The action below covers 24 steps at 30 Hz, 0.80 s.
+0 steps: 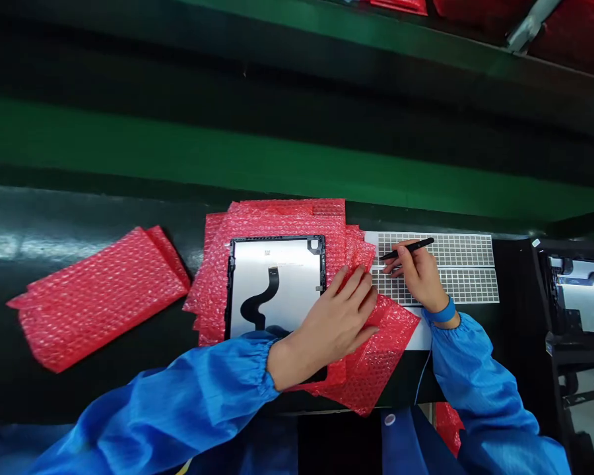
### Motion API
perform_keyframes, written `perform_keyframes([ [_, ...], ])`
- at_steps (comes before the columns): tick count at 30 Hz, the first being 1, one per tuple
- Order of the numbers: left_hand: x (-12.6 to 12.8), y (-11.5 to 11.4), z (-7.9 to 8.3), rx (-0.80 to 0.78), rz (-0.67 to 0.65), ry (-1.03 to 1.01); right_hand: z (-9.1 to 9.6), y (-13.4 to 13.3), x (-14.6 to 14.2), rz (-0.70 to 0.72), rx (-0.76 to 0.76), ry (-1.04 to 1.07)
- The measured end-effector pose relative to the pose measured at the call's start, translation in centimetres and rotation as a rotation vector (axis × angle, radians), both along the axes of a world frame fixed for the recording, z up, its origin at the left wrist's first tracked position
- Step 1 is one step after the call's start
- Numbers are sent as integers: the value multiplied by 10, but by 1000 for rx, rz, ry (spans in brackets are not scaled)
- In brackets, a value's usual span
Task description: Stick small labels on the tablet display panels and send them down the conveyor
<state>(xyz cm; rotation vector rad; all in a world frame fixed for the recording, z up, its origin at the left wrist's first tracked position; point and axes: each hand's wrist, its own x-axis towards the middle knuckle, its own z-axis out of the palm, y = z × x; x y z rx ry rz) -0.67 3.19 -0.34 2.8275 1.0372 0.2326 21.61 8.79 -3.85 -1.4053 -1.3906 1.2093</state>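
Observation:
A tablet screen panel [272,280] lies back-up on a pile of red bubble-wrap bags [287,221], with a black ribbon cable curving across its silver back. My left hand [334,323] rests flat on the panel's right edge and the bags, fingers stretched out. My right hand [418,277] grips black tweezers [408,249] in a pinch. Their tip touches a white sheet of small grid labels [468,267] to the right of the bags.
A separate red bubble-wrap bag [99,293] lies at the left on the dark bench. Black trays holding more panels [574,297] stand at the right edge. A green conveyor strip [228,155] runs behind the work area.

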Motion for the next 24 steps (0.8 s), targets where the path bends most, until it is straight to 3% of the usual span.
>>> perform_keyframes([
  [5,-12,-8,6,-62,-150,-75,0,4,-5,-60,9,86],
  [8,-19,-8,7,-136,-213,-120,10,-1,-4,-85,35,115],
  [12,-26,-4,12,-295,-281,-262,29,-38,6,-154,43,107],
  [14,-27,-3,14,-355,-255,-279,31,-65,10,-224,18,122],
  [19,-25,-4,7,-254,-272,-176,11,-112,17,-250,-32,117],
  [24,-24,-6,7,-182,-312,-52,6,-114,21,-226,-29,59],
])
